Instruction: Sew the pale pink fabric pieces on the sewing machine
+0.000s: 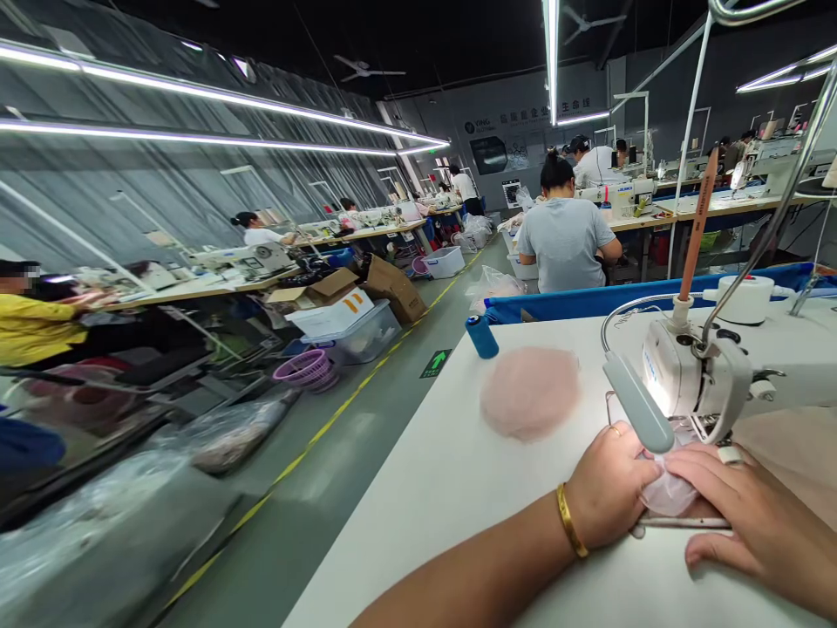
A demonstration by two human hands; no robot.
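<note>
A piece of sheer, pale pinkish-white fabric (670, 494) lies bunched on the bed of a white sewing machine (703, 371), close to the needle area. My left hand (609, 488), with a gold bangle at its wrist, is closed on the left edge of this fabric, thumb against it; the fingertips are hidden under the machine's grey lamp arm (637, 403). From the right, my right hand (749, 510) rests on the fabric, fingers stretched out and thumb apart on the table. The needle and presser foot are largely covered.
On the white table (418, 523) lie a round pile of sheer pink fabric (531, 392) and a blue thread spool (482, 337). More sheer fabric (794, 453) spreads at the right. A blue cloth trough (555, 305) borders the far edge. A person in grey (566, 240) sits ahead.
</note>
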